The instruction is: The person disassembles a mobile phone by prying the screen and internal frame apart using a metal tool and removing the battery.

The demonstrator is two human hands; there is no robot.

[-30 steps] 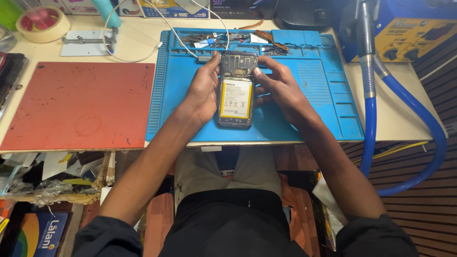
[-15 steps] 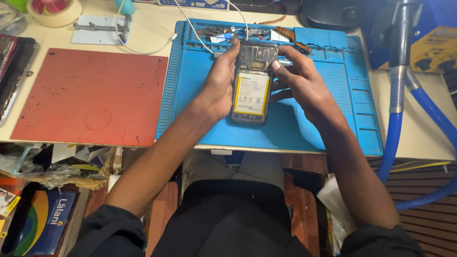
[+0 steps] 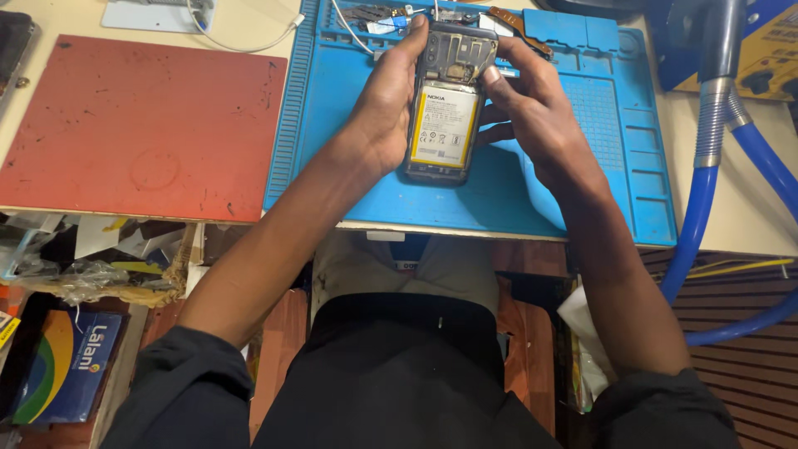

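Note:
An opened phone [image 3: 445,104] with its back cover off is held upright-lengthwise above the blue repair mat [image 3: 532,195]. Its yellow-and-white battery and dark circuit board face me. My left hand [image 3: 386,104] wraps the phone's left edge, fingers curled over the top. My right hand [image 3: 532,108] holds the right edge, thumb pressed on the upper part near the board. Small parts and a brown flex strip [image 3: 519,25] lie on the mat behind the phone.
A red mat [image 3: 137,125] lies to the left on the bench. A blue hose with a metal neck [image 3: 706,158] curves down the right side by a yellow device [image 3: 761,58]. White cables [image 3: 241,46] trail at the top. Clutter and a blue packet [image 3: 62,366] sit below left.
Both hands lifted the phone off the blue mat and brought it closer to me. The view has tilted down and moved nearer the bench.

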